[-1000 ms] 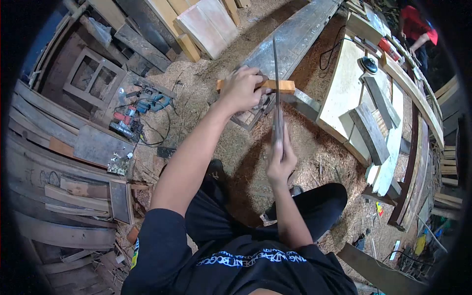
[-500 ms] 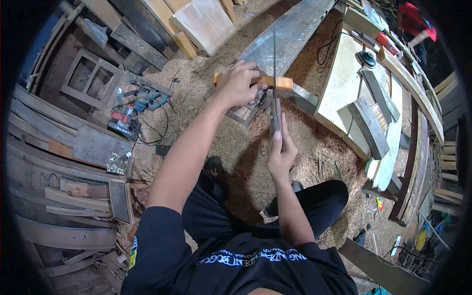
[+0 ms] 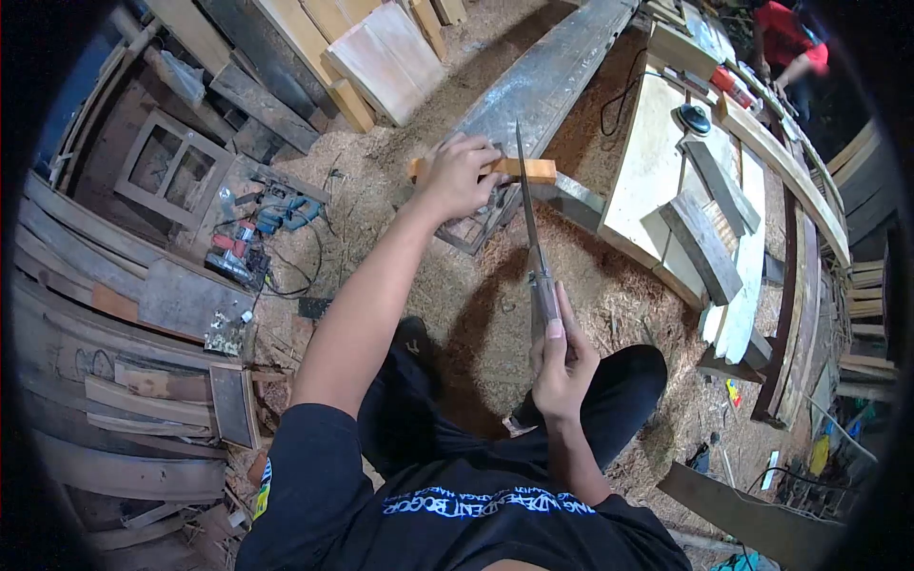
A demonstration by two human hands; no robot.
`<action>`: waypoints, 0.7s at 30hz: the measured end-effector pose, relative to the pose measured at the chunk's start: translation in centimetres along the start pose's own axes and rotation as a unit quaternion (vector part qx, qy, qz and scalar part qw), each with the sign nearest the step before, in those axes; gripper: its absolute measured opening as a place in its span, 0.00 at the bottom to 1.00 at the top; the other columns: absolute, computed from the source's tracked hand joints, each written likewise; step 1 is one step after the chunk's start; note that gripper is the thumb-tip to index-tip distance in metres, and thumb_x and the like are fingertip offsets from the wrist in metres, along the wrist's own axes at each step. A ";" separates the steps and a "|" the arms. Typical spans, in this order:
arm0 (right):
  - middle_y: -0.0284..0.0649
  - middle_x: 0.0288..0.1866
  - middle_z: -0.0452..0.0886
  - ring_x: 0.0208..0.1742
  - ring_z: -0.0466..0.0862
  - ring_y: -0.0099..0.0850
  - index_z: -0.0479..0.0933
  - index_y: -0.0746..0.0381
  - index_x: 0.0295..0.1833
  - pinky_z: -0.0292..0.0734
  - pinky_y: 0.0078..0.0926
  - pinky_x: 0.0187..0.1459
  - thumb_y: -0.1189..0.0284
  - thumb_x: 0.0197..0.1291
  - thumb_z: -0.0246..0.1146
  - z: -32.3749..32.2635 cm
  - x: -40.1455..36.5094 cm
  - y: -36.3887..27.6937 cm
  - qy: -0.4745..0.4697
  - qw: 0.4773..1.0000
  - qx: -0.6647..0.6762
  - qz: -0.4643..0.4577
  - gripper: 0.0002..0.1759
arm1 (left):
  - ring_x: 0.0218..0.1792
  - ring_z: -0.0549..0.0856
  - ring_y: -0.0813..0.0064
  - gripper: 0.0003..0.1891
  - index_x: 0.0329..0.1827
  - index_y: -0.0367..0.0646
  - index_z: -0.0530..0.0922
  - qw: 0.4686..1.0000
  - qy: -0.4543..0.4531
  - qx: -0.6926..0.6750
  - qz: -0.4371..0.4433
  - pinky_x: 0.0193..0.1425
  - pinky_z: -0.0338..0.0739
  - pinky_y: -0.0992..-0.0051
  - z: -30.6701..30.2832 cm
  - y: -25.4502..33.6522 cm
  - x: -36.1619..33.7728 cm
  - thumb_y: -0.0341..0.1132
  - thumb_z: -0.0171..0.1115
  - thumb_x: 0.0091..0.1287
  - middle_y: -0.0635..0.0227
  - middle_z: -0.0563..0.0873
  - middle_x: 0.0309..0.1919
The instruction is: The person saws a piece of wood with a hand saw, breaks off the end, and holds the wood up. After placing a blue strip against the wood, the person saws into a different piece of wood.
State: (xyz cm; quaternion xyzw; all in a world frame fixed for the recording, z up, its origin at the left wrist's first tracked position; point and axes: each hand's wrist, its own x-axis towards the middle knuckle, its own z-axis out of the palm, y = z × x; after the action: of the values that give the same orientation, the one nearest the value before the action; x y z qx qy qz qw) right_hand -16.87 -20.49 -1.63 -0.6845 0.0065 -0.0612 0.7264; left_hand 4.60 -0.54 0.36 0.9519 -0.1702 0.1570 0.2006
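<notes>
My left hand is wrapped over a short orange-brown wood block and presses it onto the end of a long worn workbench. Part of the block is hidden beneath my fingers, and its right end juts out past them. In my right hand is the handle of a handsaw, lower down and nearer my body. The narrow blade points up and away from me, crossing the block just right of my left fingers in this view.
To the right, a pale wooden panel carries loose wood offcuts and a round sander. Power tools with cords lie at left on a sawdust-covered floor. A person in a red shirt stands at far right.
My right hand has drawn the saw back toward my body, and the blade now slants more to the left. My left hand keeps its hold on the block.
</notes>
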 end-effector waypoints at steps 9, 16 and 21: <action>0.22 0.24 0.68 0.21 0.63 0.12 0.67 0.67 0.80 0.57 0.15 0.25 0.67 0.83 0.53 2.2 -1.7 0.1 0.033 0.999 0.020 -0.005 0.26 | 0.57 0.85 0.61 0.14 0.50 0.48 0.90 0.999 0.033 -0.001 0.032 0.64 0.80 0.58 0.6 -0.7 -0.2 0.43 0.72 0.65 0.70 0.89 0.52; 0.25 0.32 0.75 0.23 0.65 0.11 0.66 0.69 0.80 0.59 0.14 0.25 0.70 0.83 0.51 -1.4 -7.5 8.0 0.071 0.992 -0.075 -0.077 0.27 | 0.62 0.84 0.60 0.15 0.52 0.49 0.89 0.999 0.030 0.017 -0.023 0.65 0.80 0.55 0.2 0.1 0.4 0.45 0.68 0.69 0.67 0.88 0.54; 0.28 0.27 0.79 0.24 0.73 0.14 0.71 0.70 0.77 0.68 0.16 0.28 0.65 0.81 0.53 -6.2 -11.8 7.4 0.064 0.995 -0.033 -0.068 0.27 | 0.63 0.82 0.59 0.15 0.54 0.49 0.88 0.995 0.063 0.059 -0.041 0.65 0.80 0.55 1.7 0.2 0.3 0.45 0.67 0.71 0.66 0.87 0.55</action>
State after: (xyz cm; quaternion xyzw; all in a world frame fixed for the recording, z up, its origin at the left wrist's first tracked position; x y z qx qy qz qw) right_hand -28.61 -25.11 -10.22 -0.7016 0.0084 -0.1541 0.6956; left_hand 5.15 -1.48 -0.94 0.9565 -0.1084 0.2178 0.1609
